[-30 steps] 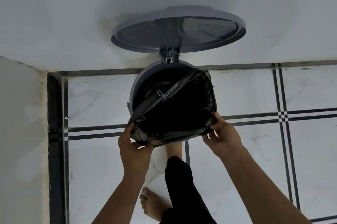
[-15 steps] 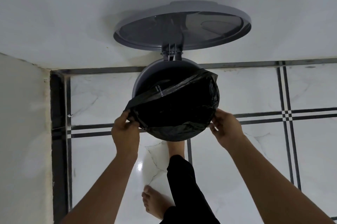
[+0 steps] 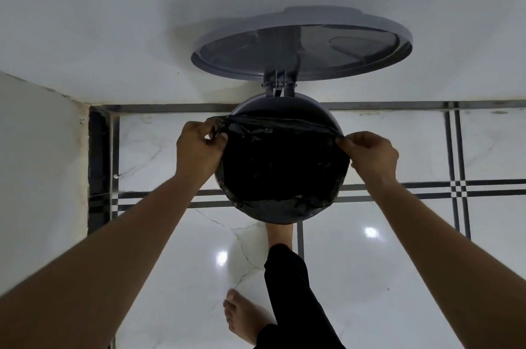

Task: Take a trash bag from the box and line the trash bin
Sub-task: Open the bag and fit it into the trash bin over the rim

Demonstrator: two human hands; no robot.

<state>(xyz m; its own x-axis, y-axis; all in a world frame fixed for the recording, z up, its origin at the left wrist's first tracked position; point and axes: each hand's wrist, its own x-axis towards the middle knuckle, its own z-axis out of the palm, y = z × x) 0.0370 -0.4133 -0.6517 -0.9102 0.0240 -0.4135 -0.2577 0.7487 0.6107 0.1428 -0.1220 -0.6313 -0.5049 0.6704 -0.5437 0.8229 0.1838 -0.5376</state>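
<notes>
Both hands pinch the bag's mouth, left hand (image 3: 199, 146) and right hand (image 3: 370, 152) at opposite sides of the bin (image 3: 284, 112); bag (image 3: 281, 166) covers the near rim, so next stretch it over the far rim by the hinge.

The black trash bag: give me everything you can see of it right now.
The black trash bag is thin, glossy, crinkled plastic stretched across the mouth of the round grey trash bin. Its near edge is folded over the bin's front rim; its far edge runs taut in a straight line, leaving a strip of the bin's back rim uncovered. The left hand pinches its left corner and the right hand its right corner. The bin's lid stands open behind it.
</notes>
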